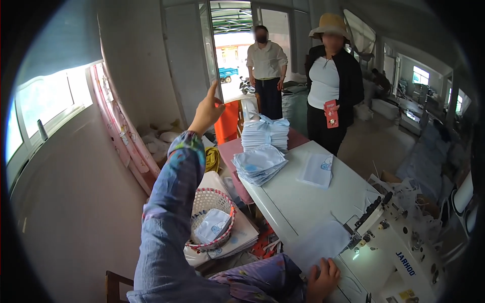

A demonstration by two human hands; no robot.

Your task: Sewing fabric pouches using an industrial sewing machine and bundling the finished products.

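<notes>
My left hand point(206, 112) is raised at the end of a stretched arm, index finger extended upward and the other fingers partly curled, holding nothing. Low in the view, my right hand point(324, 281) rests on the table's near part with its fingers loosely bent. Beside it lies a plain white cloth piece point(321, 241), reaching under the head of a white sewing machine point(391, 247) whose lamp is lit. Farther along the tabletop sit a loose pile of printed white cloth pieces point(260, 162), a taller tied stack point(264, 135) and a single printed piece point(317, 170).
Left of the table point(283, 212), a woven basket point(222, 194) holds small printed cloth pieces on top of a white stack point(242, 240). Two people stand beyond the table; one holds a red packet point(331, 114). An orange cloth point(227, 123) hangs near the doorway. White scraps point(411, 197) lie behind the machine.
</notes>
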